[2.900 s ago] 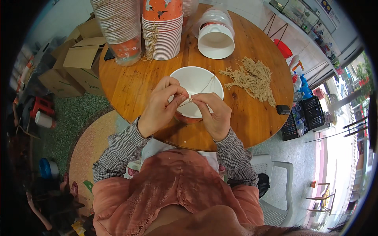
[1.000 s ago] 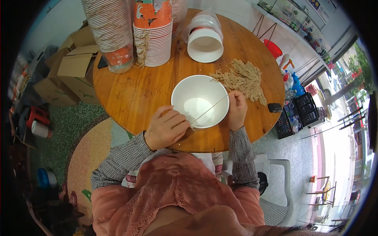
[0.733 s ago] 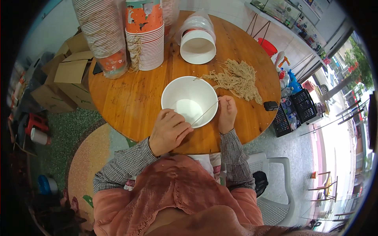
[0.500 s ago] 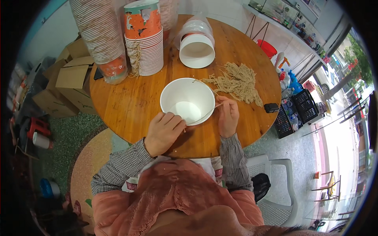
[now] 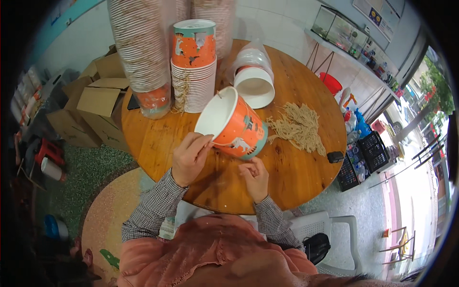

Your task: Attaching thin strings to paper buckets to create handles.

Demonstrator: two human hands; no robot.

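Note:
A paper bucket (image 5: pixel 246 131), orange and green outside with printed pictures and white inside, is tilted above the table with its mouth to the left. My left hand (image 5: pixel 189 158) pinches its near rim between thumb and fingers. Thin tan twine runs from that rim across the outer wall, and a short bit shows at the far rim. Just below the bucket's base is my right hand (image 5: pixel 255 179), its fingers curled; what they hold, if anything, is hidden. A loose heap of tan twine (image 5: pixel 299 129) lies right of the bucket.
Tall stacks of nested buckets (image 5: pixel 193 88) stand at the back left of the round wooden table (image 5: pixel 287 177). Near them a plastic-wrapped stack (image 5: pixel 255 88) lies on its side. A small black object (image 5: pixel 335 157) sits at the right edge. Cardboard boxes (image 5: pixel 100 107) are left of the table.
The bucket, upright on the table before, is now lifted and tipped with its mouth leftward. My right hand has moved from its right rim to below its base. The view has shifted.

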